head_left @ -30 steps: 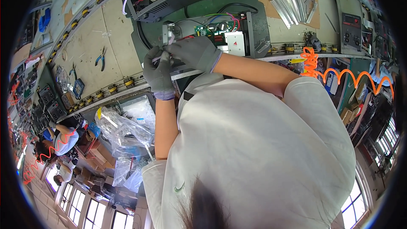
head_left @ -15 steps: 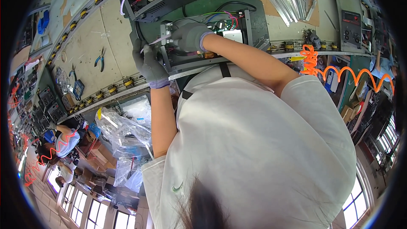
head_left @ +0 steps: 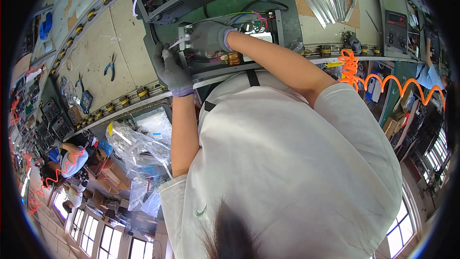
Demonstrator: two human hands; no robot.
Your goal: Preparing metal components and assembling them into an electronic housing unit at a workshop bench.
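Observation:
Below the larger unit, an open black electronics case (head_left: 218, 71) lies on a dark green board (head_left: 287, 29). Inside it sit a copper-wound coil (head_left: 233, 58), a white block and coloured wires. My left hand (head_left: 173, 73), in a grey glove, is at the case's left end, its fingers closed on a thin white strip (head_left: 179, 42) that runs to the end panel. My right hand (head_left: 208, 37), gloved too, reaches over the case's left part, close to the inner side of that panel. Its fingertips are hidden, so whether they grip anything does not show.
A second open black case (head_left: 191, 0) with red wires stands behind. Metal strips (head_left: 330, 2) lie on cardboard at the right, near a coiled orange hose (head_left: 350, 64). Blue-handled pliers (head_left: 110, 69) rest on the left. Plastic bags (head_left: 139, 148) hang below the bench edge.
My right hand has shifted slightly, uncovering more of the copper coil. The left hand stays by the panel with the white strip. The whole view has moved a little.

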